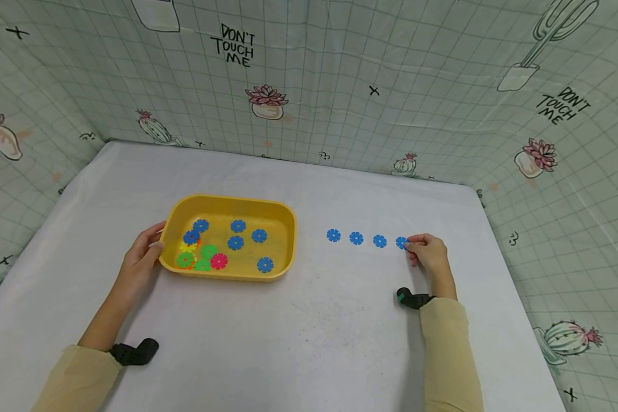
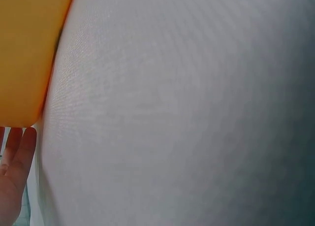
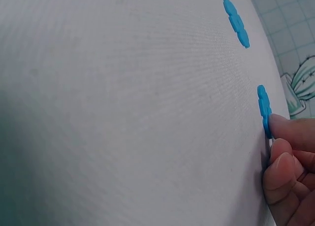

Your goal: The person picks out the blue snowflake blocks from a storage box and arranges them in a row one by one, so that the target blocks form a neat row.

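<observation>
A yellow plastic tray (image 1: 228, 276) stands left of the middle of the table, holding several flower-shaped plastic discs. The left hand (image 1: 143, 252) grips the tray by its left end; in the left wrist view its fingers (image 2: 22, 154) meet the tray wall. To the right of the tray, blue flower-shaped discs lie in a row, among them one at the near-tray end (image 1: 333, 235). At the row's right end, the right hand (image 1: 428, 253) pinches a blue disc (image 1: 400, 243) by its edge. The right wrist view shows this blue disc (image 3: 264, 108) at the tabletop, partly covered by the thumb and fingers.
Inside the tray, blue discs (image 1: 238, 226) are spread about, while green discs (image 1: 209, 252), a pink disc (image 1: 218, 261) and yellow ones cluster at the left. A white cloth covers the table (image 1: 288, 343). Patterned fabric (image 1: 319, 74) hangs behind and at both sides.
</observation>
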`<state>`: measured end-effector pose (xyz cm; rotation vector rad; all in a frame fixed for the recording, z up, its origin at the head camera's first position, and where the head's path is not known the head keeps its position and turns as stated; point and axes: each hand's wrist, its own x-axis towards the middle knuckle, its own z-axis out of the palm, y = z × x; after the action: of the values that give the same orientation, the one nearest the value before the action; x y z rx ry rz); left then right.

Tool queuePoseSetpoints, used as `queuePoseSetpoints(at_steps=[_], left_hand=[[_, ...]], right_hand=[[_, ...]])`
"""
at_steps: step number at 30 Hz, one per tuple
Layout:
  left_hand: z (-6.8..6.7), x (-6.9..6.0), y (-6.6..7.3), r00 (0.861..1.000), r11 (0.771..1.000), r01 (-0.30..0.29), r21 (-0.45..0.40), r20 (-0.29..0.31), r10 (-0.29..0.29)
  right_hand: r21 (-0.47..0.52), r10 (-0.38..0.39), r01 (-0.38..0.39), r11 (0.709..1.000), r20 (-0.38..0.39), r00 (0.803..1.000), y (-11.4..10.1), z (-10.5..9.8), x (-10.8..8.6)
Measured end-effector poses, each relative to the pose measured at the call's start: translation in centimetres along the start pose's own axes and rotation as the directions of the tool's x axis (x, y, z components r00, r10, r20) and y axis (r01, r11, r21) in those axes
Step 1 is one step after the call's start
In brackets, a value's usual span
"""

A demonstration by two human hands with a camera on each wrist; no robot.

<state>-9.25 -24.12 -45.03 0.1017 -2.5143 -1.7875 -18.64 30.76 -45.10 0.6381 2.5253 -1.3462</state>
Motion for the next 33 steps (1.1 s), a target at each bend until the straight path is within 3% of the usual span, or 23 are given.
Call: queuePoseSetpoints(at_steps=[9,17,21,25,33], left_hand=[[0.0,0.0,0.1,1.000,1.000,0.004,-0.008,-0.001,-0.004],[-0.1,0.1,0.0,1.000,1.000,0.000,0.009,0.004,0.000],[-0.1,0.0,0.0,1.000,1.000,-0.003,0.005,0.007,0.003],[-0.1,0.0,0.0,1.000,1.000,0.000,0.001,0.003,0.000],[-0.1,0.0,0.0,1.000,1.000,0.008,0.014,0.001,-0.008]], right_hand=[[-0.008,-0.021,0.021,1.000,-0.026,0.999,0.2,0.1,-0.3],[0.071,-0.099,0.104,0.992,-0.073,0.992,0.3,0.6,-2.0],[0.123,-0.181,0.185,0.975,-0.043,0.983,-0.6,1.2,-3.4],[0.175,-0.277,0.270,0.947,0.016,0.961,-2.0,2.3,-4.8],[0.217,-0.379,0.342,0.914,0.159,0.912,-5.2,5.0,-7.2]])
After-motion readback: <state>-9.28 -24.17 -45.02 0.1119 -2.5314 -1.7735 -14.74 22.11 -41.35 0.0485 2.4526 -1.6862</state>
